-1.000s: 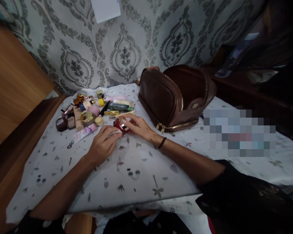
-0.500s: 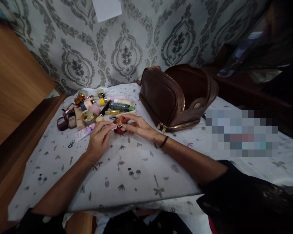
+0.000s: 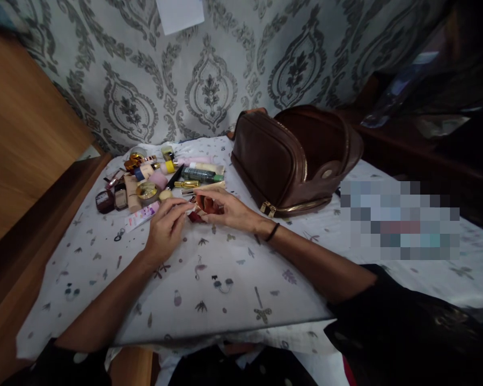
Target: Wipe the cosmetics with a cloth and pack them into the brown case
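Observation:
My right hand (image 3: 231, 210) grips a small red and copper-gold cosmetic container (image 3: 207, 204) between thumb and fingers, over the white patterned cloth. Dark red shows at its lower left side; its exact kind I cannot make out. Close against its left side is my left hand (image 3: 166, 225), fingers pinched together. What those fingertips hold, if anything, is too small to tell. Left of that hand lies a white and purple tube (image 3: 142, 216). Just behind the hands are a gold tube (image 3: 186, 184) and a pale yellow round piece (image 3: 166, 195).
Several cosmetics, including a gold-lidded jar (image 3: 147, 190) and a dark green bottle (image 3: 201, 175), crowd the back left. An unzipped brown bag (image 3: 271, 166) stands at the back right. A blurred-out patch (image 3: 398, 220) covers something farther right. Wooden furniture (image 3: 28, 128) borders the left.
The container has turned in my right hand, so its copper-gold rim and reddish surface face me more. My left hand stays beside it. The view has shifted slightly.

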Tool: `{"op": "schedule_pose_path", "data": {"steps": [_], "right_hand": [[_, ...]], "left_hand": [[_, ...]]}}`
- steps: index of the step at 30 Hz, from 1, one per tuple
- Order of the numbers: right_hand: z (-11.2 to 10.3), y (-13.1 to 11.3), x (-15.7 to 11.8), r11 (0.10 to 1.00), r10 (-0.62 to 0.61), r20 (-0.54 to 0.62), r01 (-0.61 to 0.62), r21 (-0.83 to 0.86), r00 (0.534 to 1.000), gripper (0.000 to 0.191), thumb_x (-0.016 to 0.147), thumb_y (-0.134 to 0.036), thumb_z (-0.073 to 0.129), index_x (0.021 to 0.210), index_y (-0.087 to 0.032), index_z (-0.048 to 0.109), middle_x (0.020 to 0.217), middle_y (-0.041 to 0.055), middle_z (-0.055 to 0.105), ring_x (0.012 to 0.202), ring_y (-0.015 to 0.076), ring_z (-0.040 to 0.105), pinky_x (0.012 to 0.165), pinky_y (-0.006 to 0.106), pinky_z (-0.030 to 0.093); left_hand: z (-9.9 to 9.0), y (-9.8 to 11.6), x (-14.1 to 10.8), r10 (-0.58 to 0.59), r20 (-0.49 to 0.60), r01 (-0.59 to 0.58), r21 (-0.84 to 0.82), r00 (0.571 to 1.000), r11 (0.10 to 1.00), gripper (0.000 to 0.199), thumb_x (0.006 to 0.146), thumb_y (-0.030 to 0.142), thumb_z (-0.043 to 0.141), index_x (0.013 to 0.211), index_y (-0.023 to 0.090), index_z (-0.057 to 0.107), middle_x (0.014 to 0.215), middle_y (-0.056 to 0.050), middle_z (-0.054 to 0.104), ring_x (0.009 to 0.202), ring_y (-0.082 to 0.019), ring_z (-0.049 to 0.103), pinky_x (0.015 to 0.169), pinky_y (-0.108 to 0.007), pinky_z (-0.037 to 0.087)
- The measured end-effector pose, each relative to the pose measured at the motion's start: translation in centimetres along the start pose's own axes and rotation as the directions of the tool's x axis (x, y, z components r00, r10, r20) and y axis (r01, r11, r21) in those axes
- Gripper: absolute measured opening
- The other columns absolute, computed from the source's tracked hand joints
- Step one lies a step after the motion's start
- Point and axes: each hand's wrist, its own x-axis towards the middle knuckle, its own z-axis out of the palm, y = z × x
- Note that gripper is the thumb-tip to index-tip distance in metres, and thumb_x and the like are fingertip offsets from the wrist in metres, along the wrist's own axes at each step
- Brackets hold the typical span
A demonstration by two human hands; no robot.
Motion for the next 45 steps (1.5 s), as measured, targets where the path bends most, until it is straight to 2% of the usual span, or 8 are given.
{"op": "schedule_pose_path", "data": {"steps": [6, 9, 15, 23, 27, 31, 38, 45], "right_hand": [[0.4, -0.3, 0.2, 0.983, 0.105, -0.054, -0.096, 0.160, 0.993, 0.038, 0.082, -0.042, 0.073, 0.111, -0.019, 0.064, 0.096, 0.0030, 0.065, 0.076, 0.0133, 0.057, 0.070, 0.029, 0.051], [0.5, -0.4, 0.2, 0.981, 0.147, -0.065, -0.137, 0.140, 0.987, 0.037, 0.082, -0.048, 0.072, 0.102, -0.019, 0.063, 0.090, 0.0010, 0.065, 0.071, 0.0118, 0.057, 0.066, 0.026, 0.048], [0.7, -0.6, 0.1, 0.984, 0.178, -0.118, -0.176, 0.033, 0.977, 0.040, 0.084, -0.053, 0.067, 0.101, -0.018, 0.058, 0.085, 0.0004, 0.063, 0.069, 0.0118, 0.056, 0.059, 0.024, 0.045], [0.6, -0.4, -0.1, 0.959, 0.279, -0.214, -0.258, 0.120, 0.936, 0.036, 0.088, -0.050, 0.063, 0.103, -0.018, 0.058, 0.090, 0.0028, 0.065, 0.068, 0.0124, 0.061, 0.051, 0.022, 0.045], [0.5, -0.6, -0.1, 0.957, 0.284, -0.170, -0.269, 0.106, 0.944, 0.041, 0.091, -0.048, 0.061, 0.123, -0.022, 0.061, 0.087, 0.0012, 0.065, 0.056, 0.0089, 0.055, 0.047, 0.021, 0.042], [0.4, -0.8, 0.0, 0.938, 0.323, -0.112, -0.302, 0.171, 0.940, 0.043, 0.091, -0.050, 0.060, 0.124, -0.022, 0.066, 0.096, 0.0045, 0.067, 0.052, 0.0078, 0.052, 0.043, 0.022, 0.042], [-0.6, -0.8, 0.2, 0.890, 0.340, 0.064, -0.343, 0.299, 0.938, 0.052, 0.085, -0.038, 0.071, 0.133, -0.024, 0.059, 0.103, 0.0042, 0.066, 0.059, 0.0082, 0.058, 0.052, 0.022, 0.051], [-0.3, -0.1, 0.1, 0.901, 0.281, 0.032, -0.275, 0.335, 0.959, 0.049, 0.087, -0.044, 0.068, 0.130, -0.021, 0.060, 0.094, 0.0028, 0.066, 0.055, 0.0079, 0.054, 0.047, 0.021, 0.048]], "left_hand": [[0.0, 0.5, 0.0, 0.019, 0.030, -0.018, -0.018, 0.999, 1.000, 0.026, 0.097, 0.014, 0.048, 0.113, 0.021, 0.068, 0.109, -0.007, 0.065, 0.103, -0.019, 0.063, 0.091, -0.035, 0.053], [0.0, 0.5, 0.0, 0.029, 0.022, -0.028, -0.018, 0.999, 0.999, 0.026, 0.097, 0.015, 0.048, 0.114, 0.021, 0.068, 0.108, -0.007, 0.066, 0.102, -0.019, 0.063, 0.090, -0.036, 0.054], [0.1, 0.7, 0.0, 0.106, 0.017, -0.106, 0.030, 0.994, 0.994, 0.030, 0.097, 0.012, 0.047, 0.117, 0.022, 0.067, 0.109, -0.008, 0.066, 0.101, -0.021, 0.061, 0.089, -0.039, 0.053], [0.7, 1.2, -0.2, 0.204, 0.099, -0.207, 0.020, 0.974, 0.978, 0.033, 0.096, 0.008, 0.046, 0.119, 0.022, 0.065, 0.109, -0.010, 0.066, 0.102, -0.022, 0.059, 0.089, -0.041, 0.052], [0.3, 0.5, -0.1, 0.104, 0.048, -0.106, 0.042, 0.993, 0.994, 0.029, 0.097, 0.011, 0.047, 0.117, 0.021, 0.066, 0.108, -0.009, 0.065, 0.100, -0.021, 0.060, 0.089, -0.038, 0.052], [0.1, -0.1, 0.0, 0.022, 0.008, -0.022, 0.036, 1.000, 0.999, 0.026, 0.097, 0.013, 0.049, 0.113, 0.020, 0.067, 0.107, -0.007, 0.064, 0.101, -0.019, 0.061, 0.090, -0.035, 0.052], [0.2, 0.0, 0.0, 0.038, 0.006, -0.038, 0.036, 0.999, 0.999, 0.025, 0.097, 0.012, 0.050, 0.113, 0.017, 0.067, 0.106, -0.008, 0.064, 0.100, -0.018, 0.061, 0.089, -0.033, 0.052], [0.1, 0.7, 0.0, 0.094, 0.026, -0.095, 0.048, 0.995, 0.994, 0.029, 0.097, 0.010, 0.048, 0.118, 0.019, 0.065, 0.109, -0.008, 0.064, 0.102, -0.019, 0.061, 0.089, -0.035, 0.052]]}}
